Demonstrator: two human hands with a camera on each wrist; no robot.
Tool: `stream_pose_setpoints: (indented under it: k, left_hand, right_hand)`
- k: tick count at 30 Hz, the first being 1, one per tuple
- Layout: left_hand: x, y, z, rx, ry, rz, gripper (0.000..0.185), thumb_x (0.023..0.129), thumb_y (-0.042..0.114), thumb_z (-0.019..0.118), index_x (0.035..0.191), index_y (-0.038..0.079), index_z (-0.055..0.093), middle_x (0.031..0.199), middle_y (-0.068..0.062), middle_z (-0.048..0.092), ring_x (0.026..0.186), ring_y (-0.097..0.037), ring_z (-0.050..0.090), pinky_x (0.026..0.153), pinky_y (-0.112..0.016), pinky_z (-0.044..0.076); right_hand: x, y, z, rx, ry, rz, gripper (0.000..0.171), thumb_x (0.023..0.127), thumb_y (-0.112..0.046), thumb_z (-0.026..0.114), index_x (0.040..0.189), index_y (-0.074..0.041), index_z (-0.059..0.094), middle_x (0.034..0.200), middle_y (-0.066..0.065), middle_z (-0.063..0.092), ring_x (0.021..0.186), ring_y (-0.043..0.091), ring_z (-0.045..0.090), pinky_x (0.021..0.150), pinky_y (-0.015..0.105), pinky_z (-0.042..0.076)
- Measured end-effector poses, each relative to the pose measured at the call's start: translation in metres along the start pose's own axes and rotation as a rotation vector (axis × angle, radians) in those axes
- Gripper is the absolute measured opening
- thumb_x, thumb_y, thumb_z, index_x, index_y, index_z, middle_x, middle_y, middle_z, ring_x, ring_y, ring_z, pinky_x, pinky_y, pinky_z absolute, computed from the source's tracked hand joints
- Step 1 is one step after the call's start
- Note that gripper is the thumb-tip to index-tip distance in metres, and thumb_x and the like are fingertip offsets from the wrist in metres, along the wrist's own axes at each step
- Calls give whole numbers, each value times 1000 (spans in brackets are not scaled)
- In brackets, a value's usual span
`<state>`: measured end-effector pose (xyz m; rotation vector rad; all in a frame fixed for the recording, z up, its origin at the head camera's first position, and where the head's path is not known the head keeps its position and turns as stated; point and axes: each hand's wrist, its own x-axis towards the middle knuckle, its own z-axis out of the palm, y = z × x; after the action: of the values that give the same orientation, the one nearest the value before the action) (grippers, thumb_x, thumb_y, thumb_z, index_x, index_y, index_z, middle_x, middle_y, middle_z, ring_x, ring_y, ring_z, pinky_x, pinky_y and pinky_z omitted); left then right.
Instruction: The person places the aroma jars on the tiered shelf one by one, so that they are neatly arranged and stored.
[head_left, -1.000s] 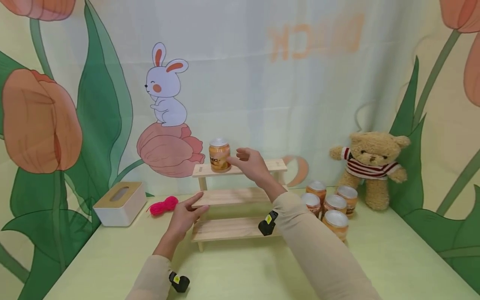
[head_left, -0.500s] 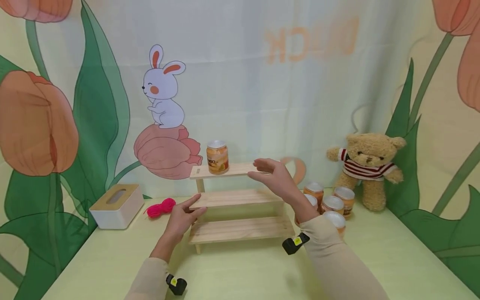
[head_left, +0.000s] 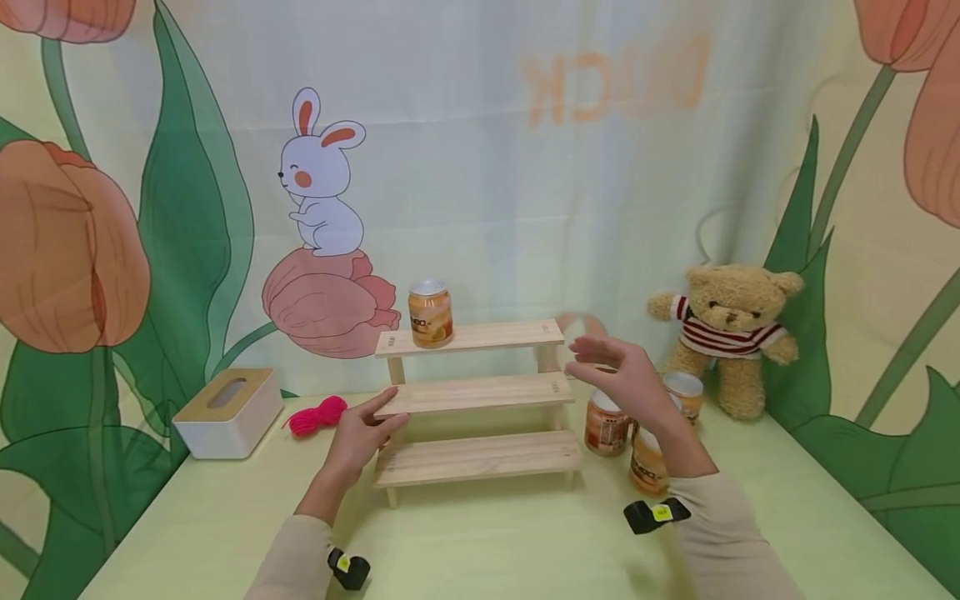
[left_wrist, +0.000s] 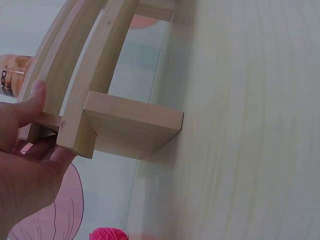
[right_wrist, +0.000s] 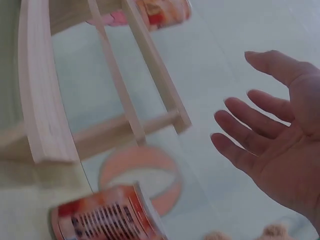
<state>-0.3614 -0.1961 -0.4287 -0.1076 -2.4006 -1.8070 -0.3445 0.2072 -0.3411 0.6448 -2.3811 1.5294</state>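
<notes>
The left hand (head_left: 356,437) pinches the wooden rack (head_left: 480,458) at its middle tier (head_left: 480,396); the right hand (head_left: 630,379) — fingers spread — hangs beside it. An orange can (head_left: 431,317) stands on the top tier (head_left: 510,335).

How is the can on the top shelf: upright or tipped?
Upright: in the head view the can rests on the top shelf, its silver end facing up.

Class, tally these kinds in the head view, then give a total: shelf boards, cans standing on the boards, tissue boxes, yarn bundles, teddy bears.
Shelf boards: 3
Cans on the boards: 1
Tissue boxes: 1
Yarn bundles: 1
Teddy bears: 1
Total: 7
</notes>
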Motion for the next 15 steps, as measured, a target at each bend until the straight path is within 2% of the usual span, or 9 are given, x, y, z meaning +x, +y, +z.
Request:
stream_pose_setpoints:
  k: [6, 11, 15]
  left_hand:
    - [0, 1, -1, 10, 2, 7, 62, 92, 27, 75, 149, 19, 50, 115, -15, 67, 93, -23, 58, 73, -30, 50]
    - [0, 0, -1, 8, 8, 5, 61, 92, 26, 75, 148, 21, 52, 115, -15, 66, 91, -22, 58, 72, -29, 50]
    - [0, 0, -1, 5, 2, -2, 60, 92, 26, 75, 148, 21, 52, 117, -15, 66, 92, -22, 59, 76, -30, 51]
  right_hand:
    - [-15, 21, -28, -55, 63, 1, 50, 97, -32, 68, 139, -6, 57, 134, 14, 60, 121, 31, 57, 88, 33, 54]
    - [-22, 35, -43, -117, 115, 21, 50, 98, -33, 67, 138, -5, 57, 133, 15, 61, 120, 31, 58, 88, 28, 51]
    - [-28, 45, -54, -133, 157, 38, 50, 98, -32, 67, 137, -3, 57, 132, 16, 61, 114, 20, 60, 85, 22, 52]
